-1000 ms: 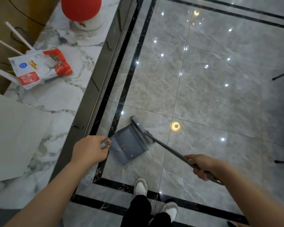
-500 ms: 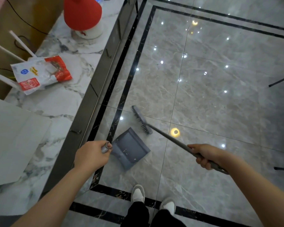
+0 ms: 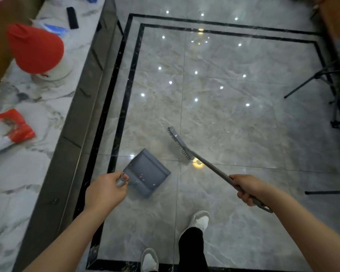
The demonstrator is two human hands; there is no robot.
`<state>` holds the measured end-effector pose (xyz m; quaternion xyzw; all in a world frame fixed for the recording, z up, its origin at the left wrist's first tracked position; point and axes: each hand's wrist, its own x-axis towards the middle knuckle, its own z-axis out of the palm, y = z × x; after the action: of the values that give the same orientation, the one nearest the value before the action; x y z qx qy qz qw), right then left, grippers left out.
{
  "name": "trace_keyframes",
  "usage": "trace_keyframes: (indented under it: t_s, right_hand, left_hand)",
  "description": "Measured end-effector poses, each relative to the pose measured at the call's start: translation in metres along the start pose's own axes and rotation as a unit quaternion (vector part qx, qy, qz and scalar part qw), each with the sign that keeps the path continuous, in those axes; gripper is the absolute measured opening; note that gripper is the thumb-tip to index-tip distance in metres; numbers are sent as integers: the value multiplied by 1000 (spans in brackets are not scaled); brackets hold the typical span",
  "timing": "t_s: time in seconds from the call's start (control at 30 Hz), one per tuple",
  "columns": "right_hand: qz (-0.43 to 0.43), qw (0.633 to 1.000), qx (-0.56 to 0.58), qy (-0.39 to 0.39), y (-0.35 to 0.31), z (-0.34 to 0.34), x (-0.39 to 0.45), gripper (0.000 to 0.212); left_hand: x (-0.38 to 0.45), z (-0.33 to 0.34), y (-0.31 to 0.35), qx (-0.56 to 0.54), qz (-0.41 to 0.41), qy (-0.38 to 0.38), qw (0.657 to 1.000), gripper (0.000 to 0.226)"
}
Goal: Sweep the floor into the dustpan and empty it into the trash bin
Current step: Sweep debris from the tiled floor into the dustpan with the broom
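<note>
A grey dustpan (image 3: 148, 172) rests on the glossy marble floor (image 3: 234, 124), with a few specks inside it. My left hand (image 3: 104, 191) is closed around the top of its upright handle. My right hand (image 3: 247, 188) grips the grey broom pole. The broom head (image 3: 180, 144) sits up and to the right of the dustpan, apart from its mouth, bristles toward the pan. No trash bin is in view.
A marble-topped cabinet (image 3: 28, 173) runs along the left, carrying a red-capped white container (image 3: 37, 54), a red and white bag (image 3: 10, 128) and a black remote (image 3: 72, 17). Black stand legs (image 3: 310, 81) cross the floor at right. My white shoes (image 3: 200, 220) are at the bottom.
The broom head has lifted out of the dustpan and swung up and to the right. I have stepped forward and the view has shifted along the cabinet.
</note>
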<state>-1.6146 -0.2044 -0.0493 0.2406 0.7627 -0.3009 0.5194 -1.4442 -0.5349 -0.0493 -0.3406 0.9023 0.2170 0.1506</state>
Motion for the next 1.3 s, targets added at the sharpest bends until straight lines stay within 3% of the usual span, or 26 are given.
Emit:
trace_keyframes:
  t_s: [0.27,0.6,1.0,1.3]
  right_hand:
    - [25,997,51,51,3,-124,42,41]
    - [-9,989,72,130,14,-211,94,51]
    - [-23,983,23,180,-7,-250,156,47]
    - [13,994,-34,107,-43,-237,187,46]
  left_hand:
    - [56,17,124,37,44,-15,998,14]
    - [91,46,235,23,52,-18,998,16]
    - [125,57,270,34,35,4,999,15]
    - [137,56,275,56,37,9,998,15]
